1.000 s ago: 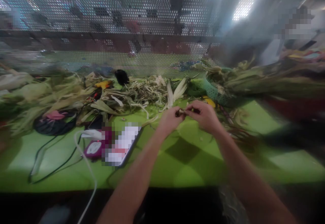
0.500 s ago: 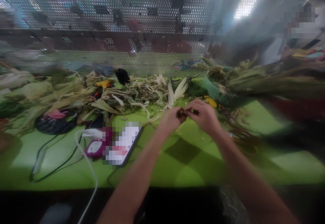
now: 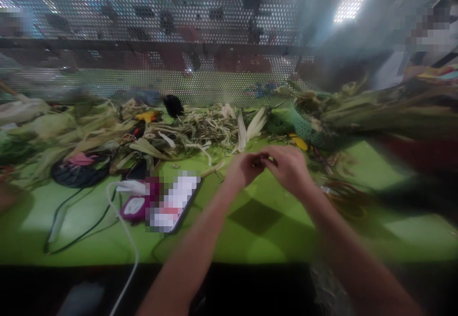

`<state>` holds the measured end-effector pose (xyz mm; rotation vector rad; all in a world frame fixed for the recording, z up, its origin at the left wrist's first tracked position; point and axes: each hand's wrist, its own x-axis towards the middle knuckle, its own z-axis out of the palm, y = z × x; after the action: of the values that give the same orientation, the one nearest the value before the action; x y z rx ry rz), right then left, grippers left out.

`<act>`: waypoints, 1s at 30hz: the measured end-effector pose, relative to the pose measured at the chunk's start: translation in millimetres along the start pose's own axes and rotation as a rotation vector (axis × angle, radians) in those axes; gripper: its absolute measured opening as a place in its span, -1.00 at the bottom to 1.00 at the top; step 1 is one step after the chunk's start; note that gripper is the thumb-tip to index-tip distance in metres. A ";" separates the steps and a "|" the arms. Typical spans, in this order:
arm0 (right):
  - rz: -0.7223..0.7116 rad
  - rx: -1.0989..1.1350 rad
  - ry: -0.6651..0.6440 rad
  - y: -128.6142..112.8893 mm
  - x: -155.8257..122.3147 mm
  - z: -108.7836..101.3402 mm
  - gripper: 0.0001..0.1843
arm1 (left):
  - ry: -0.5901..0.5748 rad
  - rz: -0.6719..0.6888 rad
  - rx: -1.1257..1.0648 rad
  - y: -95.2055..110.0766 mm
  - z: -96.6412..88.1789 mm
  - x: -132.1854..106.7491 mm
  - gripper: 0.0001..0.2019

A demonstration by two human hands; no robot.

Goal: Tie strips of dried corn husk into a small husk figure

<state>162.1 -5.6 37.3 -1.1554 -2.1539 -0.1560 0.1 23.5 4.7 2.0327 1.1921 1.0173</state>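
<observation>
- Fingers [image 3: 269, 155] of left hand [image 3: 240, 170] and right hand [image 3: 290, 165]: curled, tips close together; cannot tell what is held.
- Phone [image 3: 175, 201]: screen pixelated.
- Green basket [image 3: 307, 132]: partly covered by husks [image 3: 375, 111].

Lime-green table [image 3: 265, 247], purple box [image 3: 145, 211] with white label [image 3: 134, 205], pale straw-coloured husks [image 3: 255, 124], dotted basket [image 3: 308, 129], apparently teal.

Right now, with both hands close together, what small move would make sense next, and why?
Perhaps ease the right hand slightly away from the left hand: they're close together above the green table, and whatever may lie between them is too dark to make out.
</observation>
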 end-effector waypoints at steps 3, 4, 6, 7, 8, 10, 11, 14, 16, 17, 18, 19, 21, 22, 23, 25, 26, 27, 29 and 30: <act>-0.015 -0.029 -0.010 -1.2 -1.3 4.0 -0.81 | -0.014 -0.038 0.006 2.2 3.3 1.5 -0.90; -0.019 -0.017 -0.024 -1.8 -1.3 4.5 -0.80 | -0.020 -0.061 -0.022 1.9 4.5 2.1 -0.91; -0.005 0.059 -0.037 -3.2 -0.5 3.3 -0.77 | -0.026 -0.133 -0.171 0.0 6.9 3.3 -0.90; 0.019 0.113 -0.020 -3.8 0.2 1.5 -0.76 | -0.029 -0.178 -0.283 -1.2 7.9 3.7 -0.88; 0.049 0.167 0.017 -4.1 1.1 -0.9 -0.76 | -0.031 -0.218 -0.394 -2.3 8.4 3.9 -0.83; 0.102 0.238 0.116 -3.9 3.2 -6.1 -0.79 | -0.018 -0.262 -0.542 -3.1 7.7 3.5 -0.75; 0.110 0.243 0.160 -3.4 4.3 -8.2 -0.82 | -0.007 -0.269 -0.569 -2.5 6.3 2.9 -0.71; 0.056 0.174 0.179 -0.9 6.8 -9.5 -0.85 | 0.029 -0.279 -0.543 3.0 0.0 0.6 -0.68; 0.016 0.111 0.155 0.5 7.1 -6.6 -0.84 | 0.046 -0.290 -0.533 7.6 -3.8 -0.4 -0.68; 0.006 0.089 0.145 0.9 6.8 -4.7 -0.83 | 0.051 -0.295 -0.536 9.3 -5.0 -0.5 -0.68; 0.002 0.072 0.136 1.2 6.4 -2.8 -0.82 | 0.052 -0.299 -0.546 10.4 -5.6 -0.3 -0.68; 0.000 0.061 0.130 1.4 5.8 -1.2 -0.81 | 0.052 -0.303 -0.562 10.8 -5.6 0.2 -0.68; -0.006 0.044 0.107 1.5 4.8 0.7 -0.80 | 0.056 -0.309 -0.614 9.6 -4.2 1.8 -0.68; -0.011 0.035 0.097 1.2 4.5 1.0 -0.79 | 0.062 -0.312 -0.647 8.2 -2.9 2.6 -0.68; -0.015 0.025 0.092 0.6 4.4 0.9 -0.78 | 0.077 -0.314 -0.688 6.5 -1.6 3.4 -0.68; -0.008 0.016 0.112 -2.0 4.2 0.6 -0.73 | 0.135 -0.321 -0.796 2.9 1.1 4.1 -0.68; 0.004 0.021 0.142 -4.2 4.0 1.0 -0.70 | 0.171 -0.325 -0.859 1.5 2.1 4.0 -0.68; 0.020 0.036 0.182 -7.0 3.6 2.0 -0.69 | 0.210 -0.335 -0.921 0.3 3.0 3.7 -0.69; 0.045 0.097 0.251 -13.5 2.1 6.9 -0.74 | 0.282 -0.369 -1.042 -0.5 4.1 2.5 -0.71; 0.053 0.138 0.264 -16.8 1.0 10.9 -0.80 | 0.306 -0.389 -1.098 -0.2 4.6 1.8 -0.72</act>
<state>143.2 -10.5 33.0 -1.0488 -1.8706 -0.1267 4.4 24.7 2.6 0.7853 0.8021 1.3753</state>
